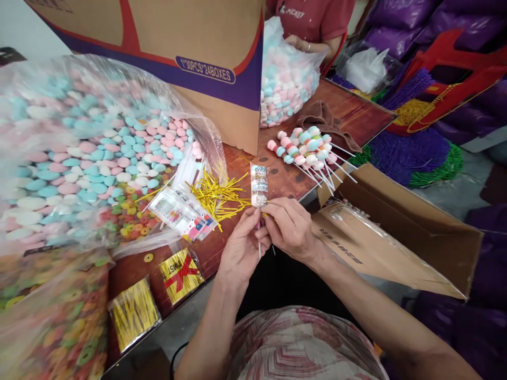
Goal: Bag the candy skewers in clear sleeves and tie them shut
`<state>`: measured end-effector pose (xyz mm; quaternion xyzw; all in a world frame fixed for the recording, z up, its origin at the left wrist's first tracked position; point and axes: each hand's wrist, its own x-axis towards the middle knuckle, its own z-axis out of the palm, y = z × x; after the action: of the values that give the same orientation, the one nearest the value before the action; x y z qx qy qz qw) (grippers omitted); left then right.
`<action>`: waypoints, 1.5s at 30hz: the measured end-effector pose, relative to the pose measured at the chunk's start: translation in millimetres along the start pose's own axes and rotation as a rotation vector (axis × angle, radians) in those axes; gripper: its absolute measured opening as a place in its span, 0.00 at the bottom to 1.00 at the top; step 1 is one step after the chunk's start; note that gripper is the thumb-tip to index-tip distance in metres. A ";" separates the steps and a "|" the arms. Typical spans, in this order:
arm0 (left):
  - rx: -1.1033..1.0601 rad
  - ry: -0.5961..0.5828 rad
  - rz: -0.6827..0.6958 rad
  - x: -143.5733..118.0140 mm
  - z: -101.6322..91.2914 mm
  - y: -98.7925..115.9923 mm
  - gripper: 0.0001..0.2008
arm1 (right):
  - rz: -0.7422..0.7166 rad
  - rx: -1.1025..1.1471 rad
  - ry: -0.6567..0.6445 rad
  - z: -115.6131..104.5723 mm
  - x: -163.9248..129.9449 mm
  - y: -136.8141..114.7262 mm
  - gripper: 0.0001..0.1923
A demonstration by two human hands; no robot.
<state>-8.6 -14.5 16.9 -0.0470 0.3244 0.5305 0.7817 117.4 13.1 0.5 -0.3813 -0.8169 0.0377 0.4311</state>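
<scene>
Between my hands stands a candy skewer point(259, 186) in a clear printed bag, its white stick pointing down toward me. My left hand point(242, 243) is closed around the stick just below the candy. My right hand point(291, 228) pinches at the bag's neck, where the gold end of a twist tie shows; the fingers hide most of it. Left of the hands lies a loose pile of gold twist ties point(219, 195), beside flat printed bags point(180, 214). Unwrapped candy skewers point(304, 148) are heaped on the table point(277, 158) to the right.
A large bag of pastel candies point(87, 153) and a bag of gummy rings point(55, 316) fill the left. Packs of twist ties point(134, 314) lie near the edge. A tall carton point(222, 116) stands behind; an open carton point(380, 237) sits right. Across the table is a person point(309, 26).
</scene>
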 end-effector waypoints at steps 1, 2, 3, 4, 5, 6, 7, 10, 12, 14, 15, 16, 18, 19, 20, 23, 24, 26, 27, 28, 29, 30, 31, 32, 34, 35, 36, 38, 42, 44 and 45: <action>0.032 -0.011 0.018 0.6 0.8 -1.2 0.07 | 0.012 -0.009 0.008 1.0 0.8 -2.4 0.08; 0.073 -0.029 0.027 1.2 1.9 -1.8 0.06 | 0.036 -0.006 0.008 1.5 1.3 -4.9 0.08; 0.120 -0.052 0.027 1.8 3.2 -2.1 0.07 | 0.068 0.012 0.002 1.2 1.7 -7.6 0.08; 0.165 -0.082 0.025 2.2 4.9 -2.0 0.11 | 0.109 0.046 -0.006 -0.3 2.3 -10.5 0.07; 0.198 -0.112 0.036 2.1 6.6 -1.8 0.15 | 0.160 0.093 -0.015 -3.1 3.3 -13.4 0.07; 0.222 -0.141 0.063 1.7 8.3 -1.6 0.19 | 0.217 0.149 -0.024 -7.2 4.9 -16.4 0.07; 0.239 -0.160 0.110 0.7 9.8 -1.6 0.22 | 0.275 0.210 -0.028 -12.4 7.3 -19.4 0.07; 0.262 -0.161 0.295 -3.9 11.4 -2.7 0.24 | 0.391 0.370 -0.043 -31.0 17.8 -26.8 0.08; 0.257 -0.151 0.330 -6.8 10.1 -2.9 0.22 | 0.388 0.432 -0.071 -41.4 25.0 -28.8 0.08; 0.243 -0.151 0.262 -8.1 7.8 -1.2 0.22 | 0.347 0.449 -0.112 -47.5 29.5 -27.7 0.07; 0.242 -0.157 0.211 -7.9 6.9 0.5 0.22 | 0.323 0.449 -0.136 -48.9 30.5 -26.3 0.07; 0.244 -0.165 0.170 -7.3 6.2 2.5 0.23 | 0.301 0.444 -0.157 -49.3 30.6 -24.7 0.08; 0.235 -0.188 0.137 -5.8 6.0 7.0 0.23 | 0.265 0.416 -0.194 -48.5 28.8 -21.2 0.09; 0.231 -0.203 0.148 -5.3 6.3 9.0 0.22 | 0.252 0.400 -0.207 -47.8 27.4 -19.6 0.09; 0.237 -0.216 0.173 -5.2 6.7 10.5 0.22 | 0.246 0.384 -0.210 -47.2 25.9 -18.3 0.09; 0.420 -0.230 0.283 -7.3 7.2 10.2 0.25 | 0.295 0.345 -0.183 -47.1 22.9 -15.3 0.08; 0.523 -0.217 0.342 -8.3 6.9 8.2 0.26 | 0.329 0.332 -0.164 -47.4 22.7 -14.7 0.07; 0.706 -0.171 0.455 -9.4 5.6 2.0 0.26 | 0.377 0.293 -0.112 -47.7 22.9 -14.7 0.07; 0.752 -0.149 0.487 -9.2 5.0 -1.6 0.26 | 0.376 0.277 -0.083 -47.3 23.1 -15.2 0.07; 0.761 -0.132 0.492 -8.6 4.7 -4.9 0.25 | 0.360 0.269 -0.055 -46.4 23.0 -16.2 0.07; 0.741 -0.120 0.469 -7.7 4.6 -7.7 0.24 | 0.339 0.270 -0.029 -45.1 22.6 -17.5 0.06; 0.694 -0.113 0.431 -6.6 4.9 -9.5 0.22 | 0.324 0.280 -0.006 -43.5 21.6 -18.8 0.06; 0.636 -0.110 0.387 -5.6 5.5 -10.4 0.20 | 0.324 0.300 0.006 -42.0 20.1 -20.1 0.07; 0.577 -0.111 0.345 -4.8 6.3 -10.4 0.18 | 0.344 0.335 0.015 -40.6 18.0 -21.2 0.07; 0.492 -0.128 0.289 -4.0 8.0 -9.5 0.12 | 0.459 0.451 0.027 -39.1 12.1 -22.8 0.07; 0.475 -0.139 0.285 -4.1 8.6 -9.6 0.10 | 0.544 0.527 0.023 -39.0 8.5 -23.5 0.08; 0.478 -0.145 0.305 -4.2 9.0 -10.7 0.09 | 0.629 0.605 0.013 -39.1 4.3 -24.2 0.10; 0.536 -0.121 0.413 -4.4 9.1 -16.7 0.10 | 0.777 0.725 -0.033 -39.1 -5.3 -26.8 0.12; 0.793 -0.114 0.538 -3.9 6.3 -28.6 0.12 | 0.926 0.805 -0.077 -38.2 -28.5 -31.3 0.10; 0.957 -0.126 0.595 -5.2 -0.8 -18.7 0.12 | 0.980 0.840 0.054 -42.9 -39.3 -24.2 0.08; 1.038 -0.079 0.684 -6.7 -7.3 -7.5 0.12 | 1.014 0.866 0.152 -48.2 -43.8 -16.1 0.07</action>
<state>-6.9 -26.2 12.9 0.4654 0.5076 0.5252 0.4999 158.0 -39.8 7.3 -0.5122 -0.4152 0.5330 0.5303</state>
